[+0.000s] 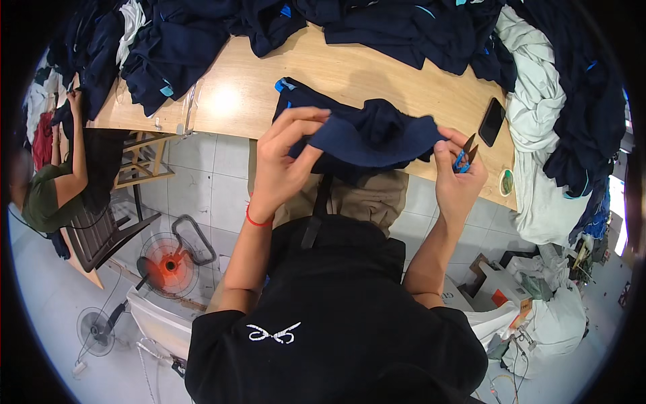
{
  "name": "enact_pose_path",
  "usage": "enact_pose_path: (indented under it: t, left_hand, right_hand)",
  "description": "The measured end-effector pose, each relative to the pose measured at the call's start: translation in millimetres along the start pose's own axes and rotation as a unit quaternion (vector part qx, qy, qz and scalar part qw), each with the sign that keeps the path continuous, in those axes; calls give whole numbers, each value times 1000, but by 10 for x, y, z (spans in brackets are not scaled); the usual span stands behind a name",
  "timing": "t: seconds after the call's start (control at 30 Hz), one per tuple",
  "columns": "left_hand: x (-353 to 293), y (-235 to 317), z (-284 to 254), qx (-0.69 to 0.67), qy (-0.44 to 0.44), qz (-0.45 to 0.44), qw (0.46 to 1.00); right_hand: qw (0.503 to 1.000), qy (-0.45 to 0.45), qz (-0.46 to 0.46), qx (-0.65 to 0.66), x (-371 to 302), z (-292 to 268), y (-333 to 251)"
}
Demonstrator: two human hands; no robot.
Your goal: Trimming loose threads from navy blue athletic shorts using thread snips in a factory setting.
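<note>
A dark navy garment (pixel 380 138) is stretched between my two hands above the near edge of the table. My left hand (pixel 286 151) pinches its left end between thumb and fingers. My right hand (pixel 459 172) grips the right end with the thumb and a finger. Tucked in that same hand is a small pair of scissors (pixel 464 160) with blue handles, its dark blades pointing up and away from the cloth. The rest of the garment bunches on the table behind the held strip, with a bright blue tag (pixel 285 85) at its far left corner.
Navy garments (pixel 404 34) pile along the far side of the wooden table (pixel 249 84). A black phone (pixel 492 122) and pale cloth (pixel 535 87) lie at right. Another person (pixel 57 192) handles cloth at far left. Fans (pixel 170 266) stand on the floor at lower left.
</note>
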State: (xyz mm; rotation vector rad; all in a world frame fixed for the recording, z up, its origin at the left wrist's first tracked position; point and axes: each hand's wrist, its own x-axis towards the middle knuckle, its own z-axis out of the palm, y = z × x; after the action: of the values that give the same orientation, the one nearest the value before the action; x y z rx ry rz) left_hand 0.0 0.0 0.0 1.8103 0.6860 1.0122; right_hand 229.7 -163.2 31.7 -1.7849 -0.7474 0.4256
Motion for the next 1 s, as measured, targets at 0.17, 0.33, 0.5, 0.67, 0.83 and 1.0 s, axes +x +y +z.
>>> enact_pose_path:
  t: [0.17,0.33,0.5,0.67,0.83,1.0]
  left_hand:
    - [-8,-147,-252,-275,-27,-256,926]
    - [36,-81,-392,-373,-22,-274,886]
    - [95,26,-414,-403,-18,-251,880]
    - [85,-3,-421,-397,-26,-254,881]
    - [111,-18,-454,-327,-62,-269,904]
    - [394,128,-612,-121,-186,-108,969]
  right_hand:
    - [995,41,47,79,12,-36,54]
    - [991,47,43,118,30,-45,-1]
    - [989,33,22,140,36,-65,12]
    - [991,38,28,123,18,-76,-99]
    - [989,41,24,140,17,-101,-122]
    - [953,30,32,300,112,-131,-70]
